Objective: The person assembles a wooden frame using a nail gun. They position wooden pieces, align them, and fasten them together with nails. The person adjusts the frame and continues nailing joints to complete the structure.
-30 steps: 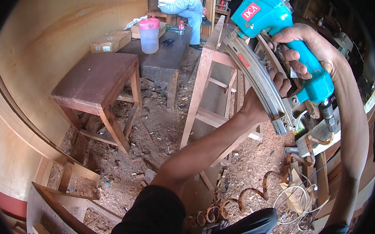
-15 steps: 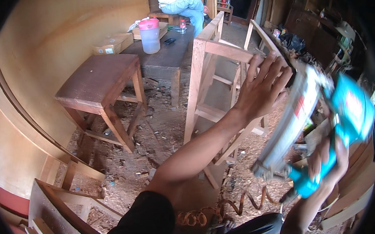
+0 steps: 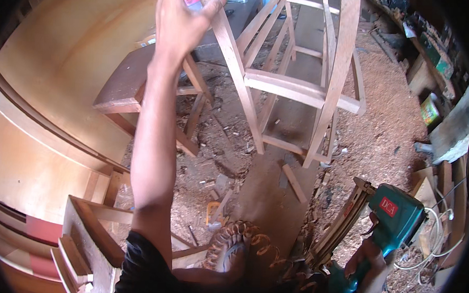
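Observation:
An unpainted wooden chair frame (image 3: pixel 289 88) stands tilted in front of me, with slanted legs, crosspieces and slats. My left hand (image 3: pixel 180 29) reaches up to the top of its left post and grips it there. The thumb lies across the wood, while the fingertips run out of view at the upper edge. Low on the right, my right hand (image 3: pixel 368 262) is closed around the handle of a teal nail gun (image 3: pixel 400 213). The gun's long magazine slants down to the left, away from the frame. A coiled orange-brown air hose (image 3: pixel 261 233) lies near my foot.
A brown stool (image 3: pixel 123 83) and a low dark table (image 3: pixel 237 18) stand to the left. Pale wood panels (image 3: pixel 67 77) line that side. Sawdust and offcuts cover the floor, including a loose wood strip (image 3: pixel 294 183). A white cable (image 3: pixel 439 229) lies at the right.
My left hand has moved left and up with the chair frame, which is now turned and tilted. My right hand has lowered the nail gun. The view has dipped downward.

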Motion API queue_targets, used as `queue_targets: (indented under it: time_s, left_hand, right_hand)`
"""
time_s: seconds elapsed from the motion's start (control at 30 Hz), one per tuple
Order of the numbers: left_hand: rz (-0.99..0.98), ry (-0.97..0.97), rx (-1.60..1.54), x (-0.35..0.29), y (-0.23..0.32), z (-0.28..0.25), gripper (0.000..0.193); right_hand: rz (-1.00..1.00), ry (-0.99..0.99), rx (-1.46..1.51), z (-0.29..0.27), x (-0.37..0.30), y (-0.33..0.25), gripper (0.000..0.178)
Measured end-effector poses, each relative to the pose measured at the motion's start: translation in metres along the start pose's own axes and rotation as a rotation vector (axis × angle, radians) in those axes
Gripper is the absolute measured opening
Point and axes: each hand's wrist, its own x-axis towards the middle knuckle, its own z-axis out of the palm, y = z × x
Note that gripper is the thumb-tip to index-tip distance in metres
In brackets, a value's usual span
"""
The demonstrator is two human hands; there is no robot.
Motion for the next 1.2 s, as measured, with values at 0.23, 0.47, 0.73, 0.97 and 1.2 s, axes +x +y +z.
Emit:
queue_targets:
  time_s: [0.23, 0.47, 0.73, 0.97, 1.2]
  left_hand:
    - [0.129, -0.285, 0.271, 0.034, -0.004, -0.004, 0.038]
    - [0.054, -0.334, 0.389, 0.021, -0.003, 0.002, 0.038]
    - [-0.152, -0.148, 0.279, -0.013, 0.022, 0.006, 0.057]
    - [-0.290, -0.135, 0.139, -0.021, 0.037, 0.001, 0.065]
    - [0.010, -0.131, 0.213, -0.021, 0.060, 0.001, 0.053]
  right_hand:
    - [-0.047, -0.032, -0.114, -0.018, -0.007, -0.002, 0.021]
    - [-0.097, -0.170, 0.046, -0.021, -0.009, -0.008, 0.019]
    - [-0.243, -0.279, 0.137, -0.009, -0.034, -0.005, 0.020]
    - [-0.297, -0.259, 0.079, -0.011, -0.050, -0.006, 0.013]
    - [-0.314, -0.240, 0.047, -0.015, -0.056, -0.007, 0.013]
